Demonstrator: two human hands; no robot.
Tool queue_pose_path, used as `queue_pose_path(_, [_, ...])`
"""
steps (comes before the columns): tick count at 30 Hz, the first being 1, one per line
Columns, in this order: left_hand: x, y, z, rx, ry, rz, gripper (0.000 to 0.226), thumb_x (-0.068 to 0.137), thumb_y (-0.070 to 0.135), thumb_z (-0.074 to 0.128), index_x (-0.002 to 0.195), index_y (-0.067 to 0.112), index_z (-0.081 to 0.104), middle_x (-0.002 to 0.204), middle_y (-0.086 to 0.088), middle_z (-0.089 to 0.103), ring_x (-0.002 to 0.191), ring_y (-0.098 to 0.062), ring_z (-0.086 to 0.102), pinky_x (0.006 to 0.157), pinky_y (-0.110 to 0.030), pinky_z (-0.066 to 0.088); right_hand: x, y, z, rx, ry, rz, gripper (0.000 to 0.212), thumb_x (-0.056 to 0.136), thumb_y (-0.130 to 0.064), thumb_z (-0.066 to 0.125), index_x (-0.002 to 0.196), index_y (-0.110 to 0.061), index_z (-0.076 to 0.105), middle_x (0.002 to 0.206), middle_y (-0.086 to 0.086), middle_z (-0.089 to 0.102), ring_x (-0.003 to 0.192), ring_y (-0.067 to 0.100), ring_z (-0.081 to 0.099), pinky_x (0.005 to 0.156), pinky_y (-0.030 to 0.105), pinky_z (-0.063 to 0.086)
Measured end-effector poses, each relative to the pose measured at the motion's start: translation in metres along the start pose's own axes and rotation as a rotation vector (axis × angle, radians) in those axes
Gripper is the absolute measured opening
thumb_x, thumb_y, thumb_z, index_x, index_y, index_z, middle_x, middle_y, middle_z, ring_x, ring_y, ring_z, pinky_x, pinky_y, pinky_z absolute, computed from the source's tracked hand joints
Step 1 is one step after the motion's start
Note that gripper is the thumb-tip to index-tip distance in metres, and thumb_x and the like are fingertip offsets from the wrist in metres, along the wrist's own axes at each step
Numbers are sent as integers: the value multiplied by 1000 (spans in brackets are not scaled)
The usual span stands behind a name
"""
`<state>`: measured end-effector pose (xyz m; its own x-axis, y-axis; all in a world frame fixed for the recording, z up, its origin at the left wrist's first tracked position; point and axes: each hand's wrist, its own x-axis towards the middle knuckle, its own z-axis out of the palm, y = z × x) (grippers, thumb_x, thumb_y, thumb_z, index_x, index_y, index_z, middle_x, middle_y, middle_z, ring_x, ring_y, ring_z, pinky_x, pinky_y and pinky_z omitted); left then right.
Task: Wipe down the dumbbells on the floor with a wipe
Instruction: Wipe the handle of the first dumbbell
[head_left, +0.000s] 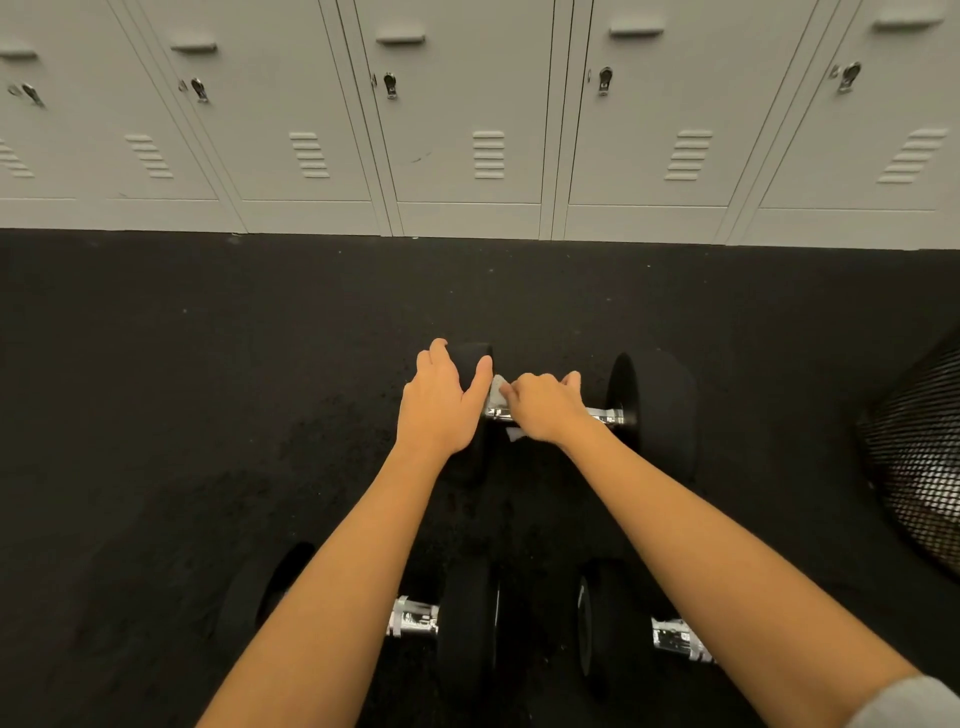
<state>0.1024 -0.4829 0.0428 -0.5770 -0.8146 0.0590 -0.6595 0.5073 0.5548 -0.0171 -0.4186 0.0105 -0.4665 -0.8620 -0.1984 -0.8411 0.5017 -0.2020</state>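
Far dumbbell (644, 410): lies on the black rubber floor (208, 364), handle running left to right, black round heads at each end, chrome handle (605, 414) exposed near the right head. The left head is largely covered by the left hand (441, 400), which rests on top of it with fingers (439, 349) draped over the far edge and thumb along the inner face — a loose, steadying hold, fingers slightly spread.

White wipe (498, 392): bunched on the handle just beside the left head, a small corner also showing below the bar. The right hand (545, 408) is curled over the handle with its fingers closed around the wipe and bar; the fingertips themselves are hidden beneath the hand.

Near left dumbbell (462, 629): on the floor close to the camera, partly behind the left forearm, chrome handle and right head visible. Near right dumbbell (597, 623): just beside it, heads almost facing each other with a narrow gap, handle passing behind the right forearm. Both stand well apart from the far dumbbell.

A grey sleeve (914, 701) edge shows at the lower right. A black mesh bin (919, 457) sits at the right edge of the view, near the far dumbbell's right head. Beyond the floor — a row of pale grey lockers (467, 130) with vents and latch handles, doors shut.
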Motion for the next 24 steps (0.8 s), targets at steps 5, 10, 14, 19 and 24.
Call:
queue_pose_path(5, [-1,-1,1,4,-6,-3,69,97,53,37,147,8,23,143,-11,40,117,-26,52,86,-30,37,10,-4,-6,110,-93,253,13,96,-25,45,88,-15,50,85,3,59,99,26,60,112,55,11])
queue_pose_path(10, [0,-1,1,7,-4,-4,69,97,52,37,147,7,24,143,-11,40,116,-26,53,91,-35,41,7,-12,-5,25,-125,54,16,98,-22,39,88,-16,51,74,-4,47,94,25,57,106,55,19])
queue_pose_path(14, [0,0,1,30,-3,4,68,97,52,35,147,8,24,145,-12,38,120,-26,51,93,-35,42,-5,-7,-6,1,-40,-72,25,100,-24,33,82,-19,49,73,-5,50,86,21,57,101,49,21])
queue_pose_path(19, [2,1,2,49,-7,0,67,97,52,34,147,8,24,146,-12,36,121,-27,50,94,-36,42,-21,-3,8,-47,154,-195,7,95,-23,49,92,-21,55,90,-2,63,98,19,58,107,45,21])
queue_pose_path(24, [1,0,2,44,-7,10,68,97,52,35,147,7,24,144,-14,37,117,-29,52,89,-35,43,-25,5,16,34,208,-215,30,96,-27,50,124,-19,58,112,-1,66,113,17,55,112,41,16])
